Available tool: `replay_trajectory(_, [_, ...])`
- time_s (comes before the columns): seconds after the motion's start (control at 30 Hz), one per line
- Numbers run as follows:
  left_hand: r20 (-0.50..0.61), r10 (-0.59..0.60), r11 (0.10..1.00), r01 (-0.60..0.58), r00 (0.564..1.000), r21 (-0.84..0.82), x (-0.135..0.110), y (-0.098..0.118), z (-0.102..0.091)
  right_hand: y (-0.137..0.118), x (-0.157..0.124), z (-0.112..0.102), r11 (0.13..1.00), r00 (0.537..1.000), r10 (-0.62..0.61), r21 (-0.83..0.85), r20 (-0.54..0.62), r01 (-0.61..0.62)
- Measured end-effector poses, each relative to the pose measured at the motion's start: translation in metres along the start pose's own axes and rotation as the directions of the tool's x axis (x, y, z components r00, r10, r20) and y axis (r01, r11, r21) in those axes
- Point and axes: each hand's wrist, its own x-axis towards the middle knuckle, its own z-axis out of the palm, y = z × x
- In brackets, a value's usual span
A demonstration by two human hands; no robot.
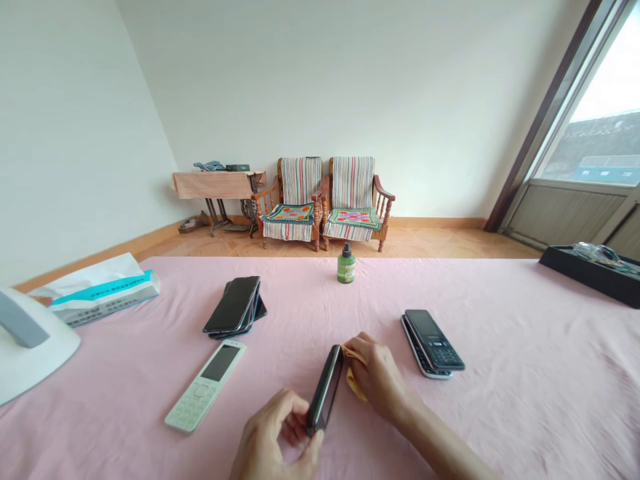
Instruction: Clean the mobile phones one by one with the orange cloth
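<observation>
Left hand (280, 430) grips a dark phone (326, 390) by its near end, thumb and fingers on opposite sides; the phone is tilted up on its long side, centred in front of the person, over the pink-covered surface (500, 293). Whether its lower edge touches the cloth cover cannot be told. Right hand (373, 370) is closed on a folded yellow cloth (355, 383), pressed against or just beside the far end of the phone; exact contact is hidden by the fingers. Risks, as judged: the hold is at one end only, so a sideways push from the cloth at the other could pivot the phone out of the left hand. The loose fold could slip from the fingers or snag on a corner. A wide swing of the right forearm might knock the two stacked keypad phones (433, 343), whose upper one sits askew; leftward drift of the left hand could nudge the white keypad phone (205, 387).
</observation>
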Motion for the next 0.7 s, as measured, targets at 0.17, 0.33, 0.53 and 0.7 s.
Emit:
replay_trajectory(0.17, [0.049,-0.086,0.981,0.093,0.995,-0.170,0.006,0.002,-0.005,0.002,-0.001,0.003,0.999,0.999,-0.050,-0.007,-0.019,0.050])
replay_trajectory(0.33, [0.199,-0.182,0.960,0.217,0.963,-0.174,0.017,-0.001,-0.017,0.003,-0.001,0.002,1.000,1.000,-0.015,-0.006,-0.025,0.015])
replay_trajectory(0.53, [0.112,-0.196,0.975,0.181,0.974,0.130,0.021,0.001,-0.018,0.006,-0.004,0.004,1.000,1.000,0.000,-0.008,-0.029,-0.001])
replay_trajectory(0.7, [0.074,-0.065,0.962,0.043,0.995,0.268,0.023,0.001,-0.016,0.008,-0.005,0.003,1.000,0.998,-0.029,-0.005,-0.048,0.028])
